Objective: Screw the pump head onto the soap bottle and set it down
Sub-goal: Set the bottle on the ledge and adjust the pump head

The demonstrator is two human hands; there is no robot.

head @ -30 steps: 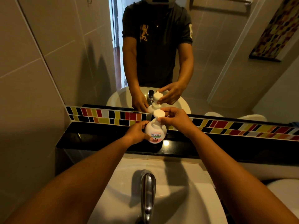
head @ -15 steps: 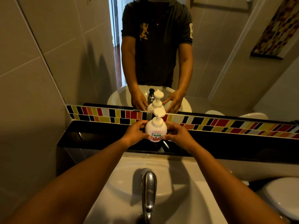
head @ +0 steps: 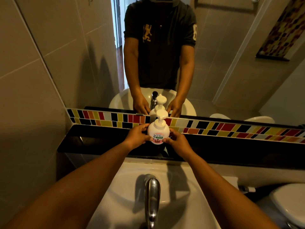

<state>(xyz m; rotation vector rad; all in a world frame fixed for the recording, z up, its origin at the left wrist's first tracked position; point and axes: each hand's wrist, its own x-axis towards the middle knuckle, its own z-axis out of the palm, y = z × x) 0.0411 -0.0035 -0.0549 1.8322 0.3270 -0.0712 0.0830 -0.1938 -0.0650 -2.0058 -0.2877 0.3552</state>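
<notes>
The soap bottle (head: 158, 133), white and round-bodied with a pink and green label facing the camera, stands upright over the black counter (head: 92, 142) that runs behind the sink (head: 125, 192), directly below the mirror (head: 214, 55). Whether its base rests fully on the counter cannot be told, as the fingers cover the lower edge. The pump head (head: 162, 114) sits on the bottle neck, upright and aligned with the body; its white top overlaps the strip of coloured tiles (head: 231, 129) at the foot of the mirror. The left hand (head: 137, 136) grasps the left side of the bottle, thumb near the label and fingers curled toward the back. The right hand (head: 177, 140) grasps the lower right side, thumb just under the label. Both hands are in contact with the bottle body; neither touches the pump head. Both forearms extend over the sink, one on each side of the chrome tap (head: 152, 200). A toilet seat (head: 290, 205) shows at the lower right edge. The mirror reflects the bottle, both hands and the person's dark shirt.
</notes>
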